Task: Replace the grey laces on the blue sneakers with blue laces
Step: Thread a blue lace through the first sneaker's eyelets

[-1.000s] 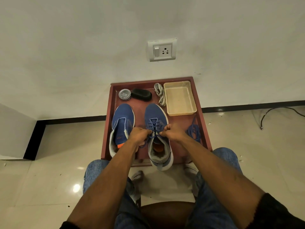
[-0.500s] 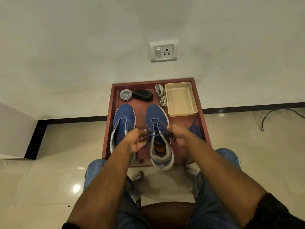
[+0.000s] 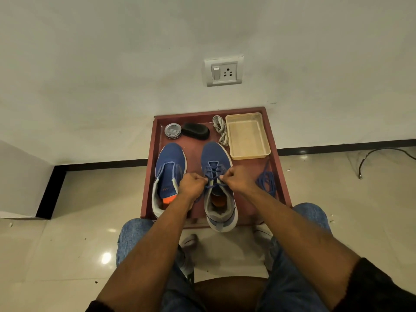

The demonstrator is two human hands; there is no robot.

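Both hands (image 3: pixel 216 182) fisted, knuckles nr touching

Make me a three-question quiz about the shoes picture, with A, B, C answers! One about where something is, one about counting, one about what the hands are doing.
1. Where are the grey laces?
A. Inside the beige tray
B. On the red table, just left of the beige tray
C. On the floor

2. How many sneakers have blue laces threaded in?
A. None
B. One
C. Two

3. What are the hands doing?
A. Resting flat
B. Holding the black brush
C. Each pinching the blue lace

Answers:
1 B: the laces lie beside the tray on the red table.
2 B: only the right sneaker is laced; the left sneaker is bare.
3 C: left hand and right hand pinch the blue lace.
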